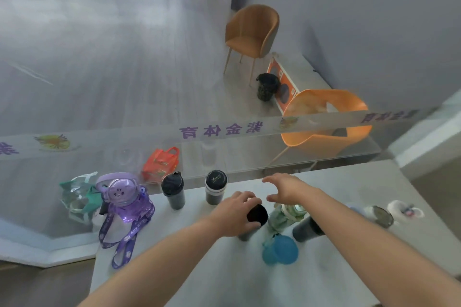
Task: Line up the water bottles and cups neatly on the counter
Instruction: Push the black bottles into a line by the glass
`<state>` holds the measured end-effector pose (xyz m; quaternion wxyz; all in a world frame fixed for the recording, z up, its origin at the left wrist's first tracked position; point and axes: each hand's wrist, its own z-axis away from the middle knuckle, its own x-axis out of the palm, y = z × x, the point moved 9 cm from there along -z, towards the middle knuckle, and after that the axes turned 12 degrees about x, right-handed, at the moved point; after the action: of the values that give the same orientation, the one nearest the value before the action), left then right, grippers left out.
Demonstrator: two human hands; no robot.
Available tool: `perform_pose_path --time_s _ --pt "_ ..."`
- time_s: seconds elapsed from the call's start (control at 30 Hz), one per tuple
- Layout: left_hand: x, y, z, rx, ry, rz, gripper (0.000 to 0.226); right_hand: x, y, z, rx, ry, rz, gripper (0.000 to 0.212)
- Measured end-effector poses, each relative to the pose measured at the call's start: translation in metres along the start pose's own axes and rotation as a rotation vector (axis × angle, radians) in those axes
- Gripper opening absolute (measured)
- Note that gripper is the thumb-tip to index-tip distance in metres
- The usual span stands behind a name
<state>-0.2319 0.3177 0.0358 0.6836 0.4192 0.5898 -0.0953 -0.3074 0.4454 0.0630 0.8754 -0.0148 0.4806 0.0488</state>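
Observation:
On the white counter (pixel 224 274) my left hand (pixel 233 214) grips a black-lidded grey bottle (pixel 257 215) from above. My right hand (pixel 284 188) hovers open, fingers spread, just beyond it over the far edge. At the back stand a dark bottle with a flip lid (pixel 173 190) and a black-capped cup with a white band (pixel 215 187). A purple bottle with a strap (pixel 123 203) stands at the left corner. Under my right forearm are a green bottle (pixel 284 215), a dark grey tumbler (pixel 306 230) and a blue bottle (pixel 280 252).
Farther right on the counter stand a pale bottle with a dark lid (pixel 379 215) and a small white cup (pixel 404 209). A glass pane rises behind the counter. Beyond it are a red bag (pixel 162 162), a teal-and-clear bag (pixel 77 197) and two orange chairs (pixel 324 122).

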Motion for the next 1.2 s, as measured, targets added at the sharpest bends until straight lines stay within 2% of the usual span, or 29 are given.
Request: perform_pose_path --time_s 0.1,0.23,0.9,1.07,1.2 --pt "0.018 0.01 -0.006 -0.008 -0.112 -0.081 0.071 0.007 0.022 0.009 0.042 -0.01 0.023 0.069" --pt "0.026 0.011 -0.014 -0.027 -0.133 -0.127 0.058 0.018 0.034 0.009 0.056 -0.025 0.044 0.069" --pt "-0.015 -0.046 -0.088 -0.355 0.134 -0.075 0.061 -0.004 0.031 -0.079 -0.226 -0.016 0.017 0.055" --pt "-0.014 -0.061 -0.1 -0.394 0.128 -0.067 0.069 -0.003 0.033 -0.094 -0.265 -0.009 -0.063 0.055" --pt "-0.012 -0.07 -0.091 -0.402 0.05 -0.132 0.093 -0.006 0.035 -0.096 -0.298 -0.026 -0.176 0.07"
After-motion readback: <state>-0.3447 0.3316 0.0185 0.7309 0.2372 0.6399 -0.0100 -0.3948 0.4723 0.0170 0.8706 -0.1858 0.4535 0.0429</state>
